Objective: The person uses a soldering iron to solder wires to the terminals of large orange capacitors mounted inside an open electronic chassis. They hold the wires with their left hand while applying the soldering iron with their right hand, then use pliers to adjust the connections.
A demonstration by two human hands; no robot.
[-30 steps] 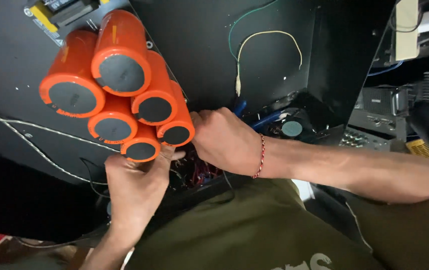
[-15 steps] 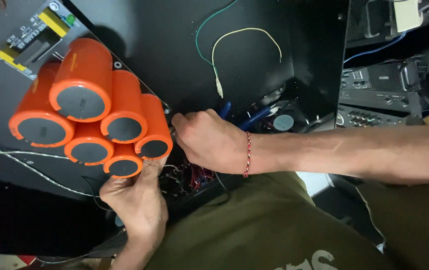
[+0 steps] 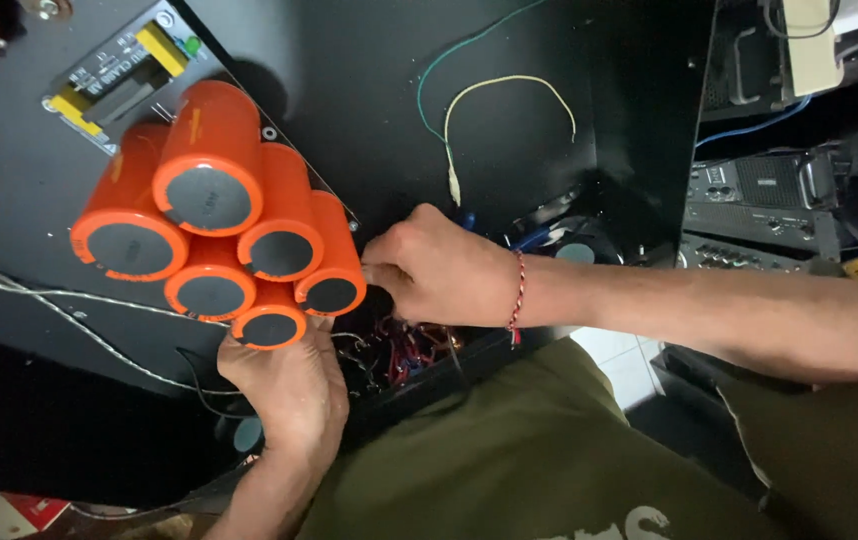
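A big black metal chassis panel [image 3: 509, 60] fills most of the frame, and against earlier it sits a little differently: the view has drifted, so the cluster of six orange cylindrical capacitors with grey end caps [image 3: 214, 225] now lies further toward the left of the frame and slightly lower than a second ago, while the stacked grey audio equipment with knobs [image 3: 759, 215] has come into fuller view at the right edge. The capacitors themselves look unmoved on the panel, so the work seems to be holding at the same spot at the foot of the bank.

At the bottom of the frame the person's olive-green shirt [image 3: 549, 460] covers their lap. The right hand [image 3: 444, 270], with a red-and-white thread bracelet [image 3: 518, 290] at the wrist, has its fingers pinched narrow against the panel edge just right of the lowest capacitors; what they pinch I cannot tell. The left hand [image 3: 284, 385] reaches up from below, fingertips touching the underside of the lowest capacitor, its grip hidden. Between the hands sits a tangle of thin red and black wires [image 3: 399, 350]. A yellow-and-green wire loop [image 3: 504, 95] hangs at upper centre.
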